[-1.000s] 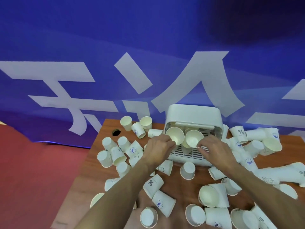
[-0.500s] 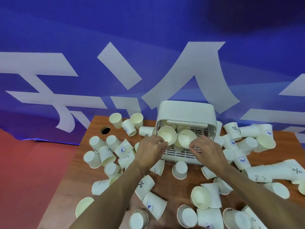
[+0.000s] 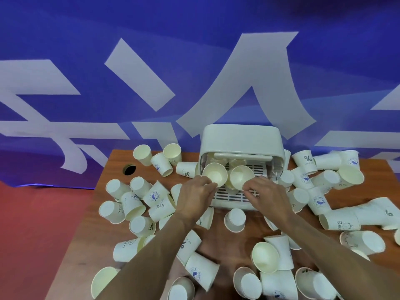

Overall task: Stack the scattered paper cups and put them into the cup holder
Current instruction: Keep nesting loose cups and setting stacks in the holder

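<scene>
Fingers of left hand (image 3: 194, 198) pinch one cup (image 3: 215, 174), right hand (image 3: 267, 198) another cup (image 3: 242, 177), both inside the cup holder (image 3: 241, 137).

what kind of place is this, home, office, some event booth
Likely an event or demo booth, not a home: a big blue banner with white lettering hangs behind a wooden desk with a cable hole, beside a red floor.

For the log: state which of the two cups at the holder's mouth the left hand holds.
The left cup, by the cup holder's left wall: the left hand pinches its lower rim. The right hand holds the right cup beside it.
</scene>
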Demonstrator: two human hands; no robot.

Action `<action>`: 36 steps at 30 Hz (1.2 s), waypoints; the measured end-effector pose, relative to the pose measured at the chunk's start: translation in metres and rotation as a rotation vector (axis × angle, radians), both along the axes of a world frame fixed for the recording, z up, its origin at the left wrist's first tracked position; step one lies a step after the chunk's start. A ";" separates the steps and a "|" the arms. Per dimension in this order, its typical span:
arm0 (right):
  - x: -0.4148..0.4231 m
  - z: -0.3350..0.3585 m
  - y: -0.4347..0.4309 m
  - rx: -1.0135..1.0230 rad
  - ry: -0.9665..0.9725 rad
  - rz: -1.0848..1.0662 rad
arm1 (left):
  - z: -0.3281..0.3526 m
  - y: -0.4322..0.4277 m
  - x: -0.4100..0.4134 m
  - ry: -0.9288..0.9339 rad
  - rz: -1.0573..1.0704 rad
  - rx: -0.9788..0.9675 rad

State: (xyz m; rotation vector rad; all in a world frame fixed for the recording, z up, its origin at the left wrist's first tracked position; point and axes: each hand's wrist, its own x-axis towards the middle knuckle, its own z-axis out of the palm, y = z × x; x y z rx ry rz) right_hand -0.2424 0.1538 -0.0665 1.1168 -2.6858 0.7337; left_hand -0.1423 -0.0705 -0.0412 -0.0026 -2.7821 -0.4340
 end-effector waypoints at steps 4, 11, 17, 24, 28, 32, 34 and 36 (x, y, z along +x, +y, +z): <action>-0.001 -0.009 -0.001 -0.021 0.005 -0.007 | -0.008 -0.002 -0.001 -0.071 0.023 -0.009; -0.003 -0.011 -0.008 -0.028 -0.010 -0.004 | -0.023 -0.011 -0.014 -0.244 0.053 -0.026; -0.004 -0.013 -0.016 -0.041 -0.020 0.012 | -0.035 -0.014 -0.025 -0.329 0.025 -0.052; -0.006 -0.023 -0.023 -0.045 -0.025 0.030 | -0.038 -0.017 -0.030 -0.357 0.043 -0.193; -0.007 -0.027 -0.027 -0.015 -0.020 0.025 | -0.047 -0.019 -0.031 -0.340 0.026 -0.232; -0.010 -0.032 -0.032 0.018 -0.045 0.020 | -0.051 -0.022 -0.038 -0.374 0.020 -0.283; -0.012 -0.034 -0.033 0.044 -0.066 0.007 | -0.053 -0.023 -0.040 -0.398 0.015 -0.293; -0.013 -0.036 -0.033 0.076 -0.091 -0.013 | -0.053 -0.025 -0.042 -0.424 0.008 -0.296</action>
